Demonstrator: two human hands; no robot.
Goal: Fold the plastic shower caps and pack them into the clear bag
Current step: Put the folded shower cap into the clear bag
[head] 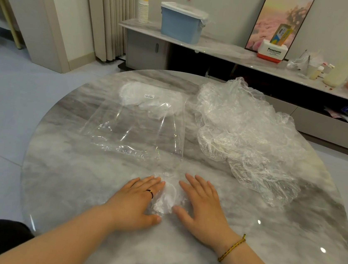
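2 flat, straight-fingered hands, left hand [139, 201] and right hand [201, 206], touch the folded shower cap [166, 198] on the surface [77, 175]; clear bag [138, 128] and loose caps [244, 131] lie beyond it.

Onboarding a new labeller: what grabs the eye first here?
The left hand and right hand press flat on a small folded white plastic shower cap near the round grey marble table's front edge. A crinkled heap of clear shower caps sits right; the clear flat bag lies centre-left.

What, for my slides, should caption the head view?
Left hand and right hand press a folded shower cap on the marble table, clear bag behind.
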